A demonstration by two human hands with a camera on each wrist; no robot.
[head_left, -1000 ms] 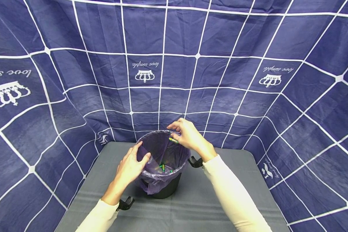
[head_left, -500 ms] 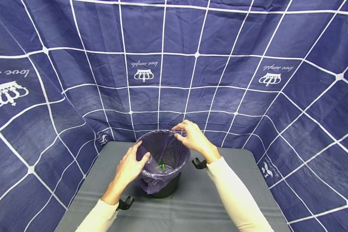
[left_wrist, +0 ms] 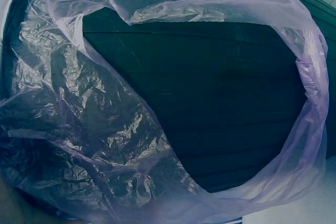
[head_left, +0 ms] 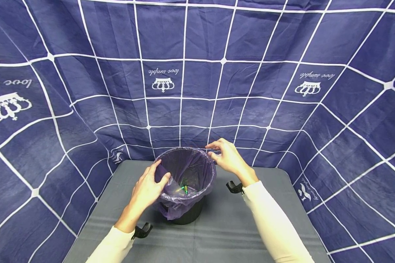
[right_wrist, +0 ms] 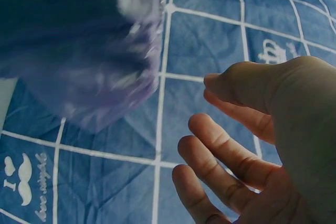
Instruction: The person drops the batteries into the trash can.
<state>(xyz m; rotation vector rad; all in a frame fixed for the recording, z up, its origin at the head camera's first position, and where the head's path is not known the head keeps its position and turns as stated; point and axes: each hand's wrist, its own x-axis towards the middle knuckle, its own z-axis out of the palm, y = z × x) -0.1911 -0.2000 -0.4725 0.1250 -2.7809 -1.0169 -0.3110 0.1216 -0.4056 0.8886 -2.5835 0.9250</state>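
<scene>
A black trash can (head_left: pixel 188 214) stands on the grey table, lined with a thin purple trash bag (head_left: pixel 179 209) folded over its rim. Down inside lie small shiny green-and-gold pieces (head_left: pixel 185 189), battery-like in look. At the left rim my left hand (head_left: pixel 148 188) grips the bagged edge, thumb and fingers spread along it. The left wrist view has no fingers in it, just the bag's overhang (left_wrist: pixel 89 114) and the can's dark ridged side (left_wrist: pixel 226 98). My right hand (head_left: pixel 229 157), beside the right rim, is empty with fingers loosely bent; the right wrist view shows it apart from the bag (right_wrist: pixel 105 77).
A dark blue cloth (head_left: pixel 197 80) with white grid lines encloses the back and both sides. The grey table (head_left: pixel 243 223) extends around the can. Black wrist mounts (head_left: pixel 234 187) stick out below each hand.
The small yellow-green piece pinched in my right hand has been let go. That hand has drawn back to the right, from above the can's opening to outside its rim. My left hand stays put.
</scene>
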